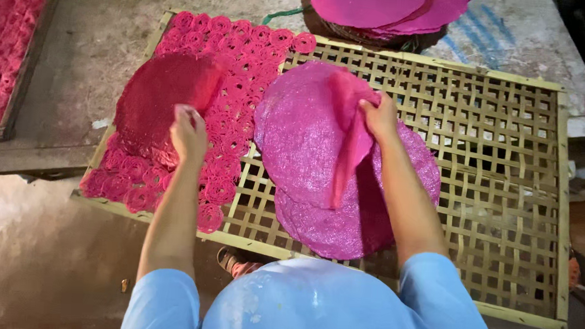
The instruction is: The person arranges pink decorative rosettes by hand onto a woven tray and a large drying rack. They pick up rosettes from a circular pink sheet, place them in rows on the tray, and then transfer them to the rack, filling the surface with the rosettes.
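I stand over a woven bamboo rack (492, 168) and look down at my two bare hands. My right hand (379, 117) pinches the upper edge of a thin pink round sheet (348, 144), fingers closed on it, so that the sheet folds and hangs down in a long narrow drape toward me. Its long axis runs from my hand near the rack's middle down toward the near edge. Beneath it lie more pink sheets (300, 138), overlapping flat on the rack, just left of and below my right hand.

My left hand (187, 133) is to the left, well apart from the right, fingers curled onto the lower right edge of a dark red disc (156, 100). I cannot tell whether it grips the disc or only presses it. The disc lies on rows of small pink spiral coils (238, 55) that cover the rack's left part.

The lifted sheet belongs wholly to my right hand; my left is nearer the disc. A further stack of pink sheets (381, 7) sits beyond the rack's far edge.
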`<action>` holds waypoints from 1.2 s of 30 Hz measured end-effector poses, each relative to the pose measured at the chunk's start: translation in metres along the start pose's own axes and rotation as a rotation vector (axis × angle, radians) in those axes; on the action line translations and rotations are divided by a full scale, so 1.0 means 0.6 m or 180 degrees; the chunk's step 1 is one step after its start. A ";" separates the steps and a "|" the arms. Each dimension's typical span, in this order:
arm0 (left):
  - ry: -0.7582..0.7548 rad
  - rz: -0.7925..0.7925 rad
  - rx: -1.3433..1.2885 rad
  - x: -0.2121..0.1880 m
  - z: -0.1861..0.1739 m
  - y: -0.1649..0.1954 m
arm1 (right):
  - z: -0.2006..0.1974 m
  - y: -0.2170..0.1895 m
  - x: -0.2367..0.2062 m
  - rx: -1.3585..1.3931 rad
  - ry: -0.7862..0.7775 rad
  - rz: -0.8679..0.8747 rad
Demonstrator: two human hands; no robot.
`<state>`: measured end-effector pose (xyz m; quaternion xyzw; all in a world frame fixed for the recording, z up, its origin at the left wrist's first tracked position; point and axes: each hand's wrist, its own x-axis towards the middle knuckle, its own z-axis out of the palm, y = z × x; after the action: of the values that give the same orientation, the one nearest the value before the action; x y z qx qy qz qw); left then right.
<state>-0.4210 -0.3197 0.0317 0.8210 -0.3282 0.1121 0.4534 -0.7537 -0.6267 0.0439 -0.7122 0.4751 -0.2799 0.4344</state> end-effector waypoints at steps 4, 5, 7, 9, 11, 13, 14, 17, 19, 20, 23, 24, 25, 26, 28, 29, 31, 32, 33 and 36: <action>0.0318 0.0379 -0.0224 0.077 -0.047 0.031 | 0.005 0.024 0.020 -0.0303 -0.0063 0.0115; 0.0300 0.0534 -0.0359 0.090 -0.058 0.050 | 0.009 0.022 0.022 -0.0487 -0.0090 0.0199; 0.0169 0.0707 -0.0493 0.108 -0.070 0.108 | 0.015 0.003 0.023 -0.0671 -0.0031 0.0167; -0.0194 0.0654 -0.0555 0.100 -0.063 0.185 | 0.016 -0.035 0.021 -0.0591 -0.0086 0.0313; -0.0827 0.0584 -0.0970 0.068 -0.048 0.265 | 0.014 -0.072 0.011 -0.0374 -0.0143 -0.0032; -0.1638 0.0304 -0.1272 0.007 -0.023 0.340 | -0.005 -0.089 -0.016 0.0367 -0.0194 -0.0714; -0.2369 -0.0385 -0.0916 -0.030 -0.013 0.370 | -0.020 -0.088 -0.037 0.1072 -0.0270 -0.0894; -0.2008 0.1257 -0.1670 -0.153 0.015 0.433 | -0.078 -0.046 -0.126 0.3071 -0.0450 -0.0205; -0.2216 0.1445 -0.1801 -0.235 0.038 0.461 | -0.125 0.012 -0.207 0.3533 -0.0670 0.0430; -0.2304 0.1611 -0.1769 -0.271 0.049 0.469 | -0.144 0.043 -0.244 0.3328 -0.0881 0.0595; -0.3391 0.1577 -0.1400 -0.354 0.075 0.465 | -0.176 0.136 -0.308 0.1104 -0.0383 0.0489; -0.3580 0.1533 -0.1547 -0.369 0.081 0.452 | -0.184 0.164 -0.315 0.0769 -0.0081 0.0568; -0.3767 0.1482 -0.1694 -0.378 0.088 0.438 | -0.193 0.189 -0.315 0.0429 0.0213 0.0650; -0.3542 0.1502 -0.1630 -0.375 0.096 0.418 | -0.200 0.212 -0.310 0.0045 0.0532 0.0356; -0.3153 0.1325 -0.1352 -0.357 0.103 0.368 | -0.211 0.249 -0.296 -0.0705 0.1137 -0.0263; -0.2985 0.1117 -0.1147 -0.340 0.103 0.340 | -0.217 0.263 -0.288 -0.1137 0.1029 -0.0099; -0.2771 0.0535 -0.0790 -0.310 0.092 0.281 | -0.225 0.281 -0.275 -0.1982 0.0794 0.0220; -0.2446 0.0592 -0.0657 -0.300 0.079 0.253 | -0.228 0.285 -0.270 -0.2154 0.0706 0.0312; -0.2114 0.0643 -0.0532 -0.298 0.066 0.229 | -0.230 0.286 -0.266 -0.2335 0.0616 0.0397; -0.1576 0.0598 -0.0283 -0.309 0.034 0.173 | -0.225 0.278 -0.254 -0.2497 0.0917 -0.0152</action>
<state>-0.6304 -0.2940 0.0004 0.7687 -0.5085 -0.0651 0.3825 -0.9953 -0.5625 -0.0389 -0.7880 0.5850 -0.1845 0.0528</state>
